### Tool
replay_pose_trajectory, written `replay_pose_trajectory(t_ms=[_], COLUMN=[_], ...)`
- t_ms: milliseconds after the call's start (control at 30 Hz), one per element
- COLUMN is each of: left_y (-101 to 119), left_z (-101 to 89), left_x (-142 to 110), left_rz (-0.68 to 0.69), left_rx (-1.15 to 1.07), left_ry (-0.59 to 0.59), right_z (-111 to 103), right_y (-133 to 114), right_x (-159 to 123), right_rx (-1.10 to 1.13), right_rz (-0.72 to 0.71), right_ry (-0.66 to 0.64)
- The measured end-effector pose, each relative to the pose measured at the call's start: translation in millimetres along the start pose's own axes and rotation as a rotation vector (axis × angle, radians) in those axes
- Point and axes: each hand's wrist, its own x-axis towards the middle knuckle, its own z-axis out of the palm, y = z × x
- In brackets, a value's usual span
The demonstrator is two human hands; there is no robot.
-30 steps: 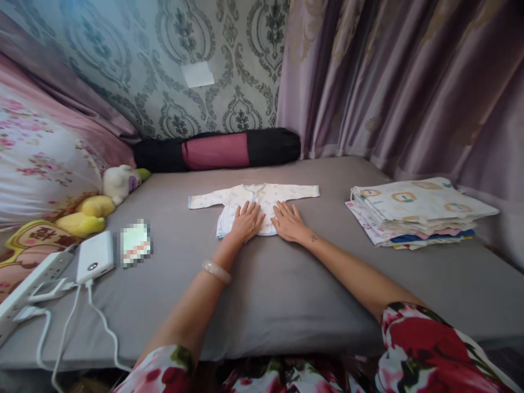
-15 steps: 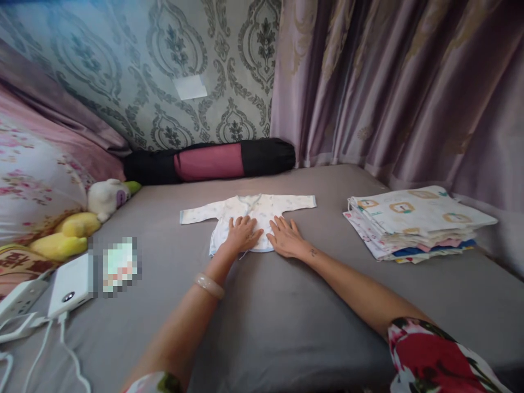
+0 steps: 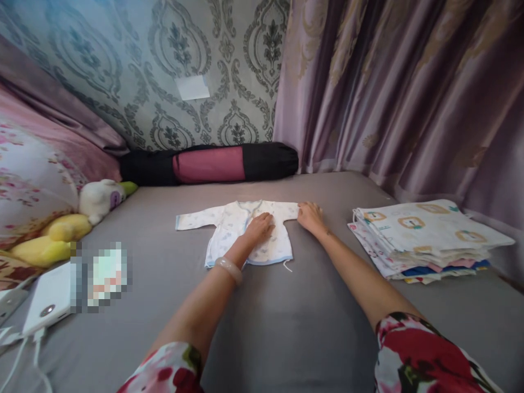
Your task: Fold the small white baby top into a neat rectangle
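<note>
A small white baby shirt with pale blue trim lies spread on the grey bed sheet, its left-side sleeve stretched out sideways. My left hand rests on the front of the shirt, fingers laid on the cloth. At the end of the right-side sleeve, my right hand has its fingers closed on the cuff, which they partly cover. A thin white tie sticks out from the shirt's lower right corner. A pale bangle circles my left wrist.
To the right stands a stack of folded cloths. A black and pink rolled bag lies along the wall. On the left are plush toys, a white power bank with cables, and a blurred-out item.
My right hand has moved from the shirt's lower front up and right to the sleeve cuff and closed on it. My left hand has shifted to the middle of the shirt.
</note>
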Motion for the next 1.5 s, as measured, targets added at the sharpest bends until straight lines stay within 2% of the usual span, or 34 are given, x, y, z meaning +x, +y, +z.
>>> replay_pose_trajectory(t_ms=[167, 333, 533, 733, 800, 900, 1000, 1067, 1133, 1200, 1367, 1500], left_y=[-10.0, -17.6, -22.3, -23.3, -23.2, -22.5, -20.3, -17.6, -14.3, -11.2, -8.5, -9.8], left_z=[7.2, 13.2, 15.0, 14.9, 14.6, 14.4, 12.9, 10.3, 6.3, 1.7, -7.5, -13.8], left_x=[22.7, 39.0, 44.0, 48.8, 50.5, 51.2, 49.5, 48.1, 47.3, 47.6, 53.5, 60.4], left_rz=[-0.021, -0.078, -0.137, -0.164, -0.175, -0.202, -0.214, -0.221, -0.237, -0.250, -0.254, -0.251], left_rx=[-0.063, -0.040, -0.072, -0.124, -0.127, -0.124, -0.121, -0.125, -0.128, -0.122, -0.074, -0.026], left_ry=[0.017, 0.008, -0.021, -0.023, -0.040, -0.063, -0.068, -0.071, -0.095, -0.125, -0.160, -0.182], right_z=[-0.9, 1.5, 0.6, -1.2, -0.7, -0.3, -2.4, -4.6, -6.0, -6.1, -4.4, -6.4], right_y=[32.1, 47.5, 48.4, 38.8, 34.3, 24.8, 10.6, -0.5, -10.6, -18.0, -23.5, -29.7], right_x=[15.3, 25.4, 34.7, 38.0, 39.8, 44.6, 49.6, 51.7, 52.8, 53.3, 55.0, 55.7], right_rx=[-0.013, 0.034, 0.171, 0.345, 0.460, 0.723, 1.127, 1.437, 1.690, 1.835, 1.968, 2.046], right_rz=[0.175, 0.313, 0.511, 0.599, 0.616, 0.623, 0.681, 0.754, 0.802, 0.779, 0.625, 0.578], right_ry=[-0.041, -0.065, -0.137, -0.143, -0.089, 0.095, 0.293, 0.360, 0.380, 0.370, 0.319, 0.231])
